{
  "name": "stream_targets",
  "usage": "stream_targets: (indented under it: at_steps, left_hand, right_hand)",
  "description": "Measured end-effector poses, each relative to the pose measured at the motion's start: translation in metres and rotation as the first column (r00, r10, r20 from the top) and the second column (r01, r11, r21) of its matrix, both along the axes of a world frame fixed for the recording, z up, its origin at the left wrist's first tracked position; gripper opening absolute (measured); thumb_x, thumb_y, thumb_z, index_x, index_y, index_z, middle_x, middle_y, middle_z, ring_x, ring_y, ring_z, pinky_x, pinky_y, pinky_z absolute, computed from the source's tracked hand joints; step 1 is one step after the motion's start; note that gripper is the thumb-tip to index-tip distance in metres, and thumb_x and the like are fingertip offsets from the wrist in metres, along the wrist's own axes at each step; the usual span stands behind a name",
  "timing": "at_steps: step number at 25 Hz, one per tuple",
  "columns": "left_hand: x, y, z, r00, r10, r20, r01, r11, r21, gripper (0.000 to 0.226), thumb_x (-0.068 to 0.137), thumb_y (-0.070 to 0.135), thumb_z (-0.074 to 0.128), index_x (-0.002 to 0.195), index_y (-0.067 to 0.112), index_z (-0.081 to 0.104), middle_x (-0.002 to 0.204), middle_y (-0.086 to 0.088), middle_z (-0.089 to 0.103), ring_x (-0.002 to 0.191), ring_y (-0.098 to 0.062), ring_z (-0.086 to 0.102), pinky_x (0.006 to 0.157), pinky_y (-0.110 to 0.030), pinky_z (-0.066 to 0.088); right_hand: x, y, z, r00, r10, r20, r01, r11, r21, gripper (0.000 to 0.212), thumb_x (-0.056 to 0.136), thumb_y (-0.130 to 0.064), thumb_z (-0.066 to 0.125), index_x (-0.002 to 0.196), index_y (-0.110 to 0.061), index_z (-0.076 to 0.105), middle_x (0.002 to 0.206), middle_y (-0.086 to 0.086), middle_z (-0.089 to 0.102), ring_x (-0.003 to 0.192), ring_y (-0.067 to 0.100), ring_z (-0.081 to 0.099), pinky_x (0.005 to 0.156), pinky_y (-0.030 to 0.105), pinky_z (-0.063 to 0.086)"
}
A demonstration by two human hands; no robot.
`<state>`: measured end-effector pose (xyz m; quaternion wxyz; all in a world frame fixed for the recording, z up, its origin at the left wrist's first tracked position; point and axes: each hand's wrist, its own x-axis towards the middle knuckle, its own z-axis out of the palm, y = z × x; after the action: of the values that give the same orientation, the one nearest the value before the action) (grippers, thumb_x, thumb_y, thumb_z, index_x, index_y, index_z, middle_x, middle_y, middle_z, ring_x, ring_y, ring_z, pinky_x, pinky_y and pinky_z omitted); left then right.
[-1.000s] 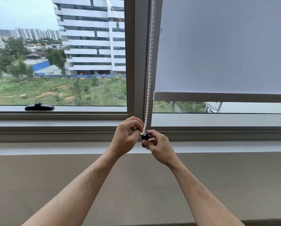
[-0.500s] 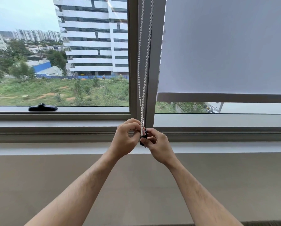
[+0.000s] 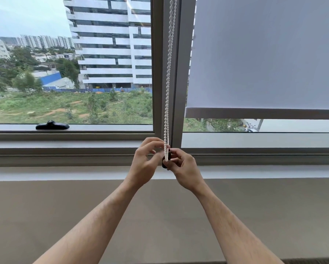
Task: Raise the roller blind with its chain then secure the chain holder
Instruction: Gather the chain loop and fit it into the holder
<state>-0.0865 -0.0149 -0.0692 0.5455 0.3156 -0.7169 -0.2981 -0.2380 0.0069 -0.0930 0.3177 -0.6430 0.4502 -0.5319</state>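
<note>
A white beaded chain (image 3: 168, 79) hangs down the grey window mullion (image 3: 177, 73) to a small black chain holder (image 3: 165, 163) at its lower end. My right hand (image 3: 184, 168) pinches the holder from the right. My left hand (image 3: 145, 162) is beside it on the left, fingers curled towards the chain just above the holder; whether they grip the beads is unclear. The pale grey roller blind (image 3: 264, 54) covers most of the right pane, its bottom bar (image 3: 255, 113) a little above the sill.
A black window handle (image 3: 52, 125) lies on the left pane's lower frame. Below the window run a white ledge (image 3: 64, 173) and a beige wall (image 3: 45, 216). Buildings and greenery show outside the left pane.
The two chain strands have come together into one line. Both hands stayed at the holder, with my left fingers shifting slightly at the chain. The blind's bottom bar has not moved.
</note>
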Motion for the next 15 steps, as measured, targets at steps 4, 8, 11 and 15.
stream_targets:
  at_steps: [4,8,11,15]
  left_hand:
    - [0.001,-0.003,-0.003,0.991,-0.128,-0.046,0.135,0.961,0.242,0.034,0.085,0.029,0.064,0.118,0.023,0.066,0.117,-0.009,0.062,0.102,-0.021,0.064,0.080,-0.023,0.052]
    - [0.001,-0.007,-0.009,0.934,-0.308,-0.180,0.353,0.867,0.351,0.032,0.085,0.024,0.070,0.117,0.027,0.066,0.099,-0.008,0.074,0.093,-0.024,0.070,0.081,-0.033,0.057]
    - [0.001,-0.010,-0.006,0.913,-0.346,-0.215,0.403,0.842,0.359,0.032,0.085,0.020,0.072,0.116,0.025,0.067,0.100,-0.011,0.075,0.091,-0.023,0.071,0.079,-0.033,0.057]
    - [0.002,-0.015,-0.002,0.898,-0.372,-0.233,0.435,0.826,0.359,0.035,0.084,0.016,0.073,0.119,0.017,0.066,0.106,-0.011,0.075,0.100,-0.026,0.071,0.084,-0.038,0.057]
  right_hand:
    - [-0.002,-0.002,0.000,1.000,-0.002,0.005,0.002,1.000,-0.005,0.022,0.089,-0.019,0.070,0.111,-0.022,0.069,0.087,-0.002,0.076,0.081,0.015,0.073,0.078,0.031,0.059]
    - [-0.004,-0.004,0.001,1.000,0.000,0.018,0.000,1.000,-0.014,0.021,0.091,-0.015,0.068,0.112,-0.010,0.071,0.093,0.007,0.077,0.081,0.016,0.075,0.077,0.033,0.060]
    - [-0.007,-0.004,0.002,0.999,-0.004,0.051,0.006,1.000,-0.028,0.019,0.089,-0.014,0.072,0.107,-0.011,0.071,0.094,0.006,0.078,0.085,0.014,0.075,0.074,0.026,0.059]
    - [-0.007,-0.006,0.004,0.997,-0.025,0.078,0.029,0.998,-0.057,0.021,0.087,-0.015,0.075,0.106,-0.009,0.071,0.094,0.006,0.078,0.088,0.017,0.076,0.078,0.033,0.061]
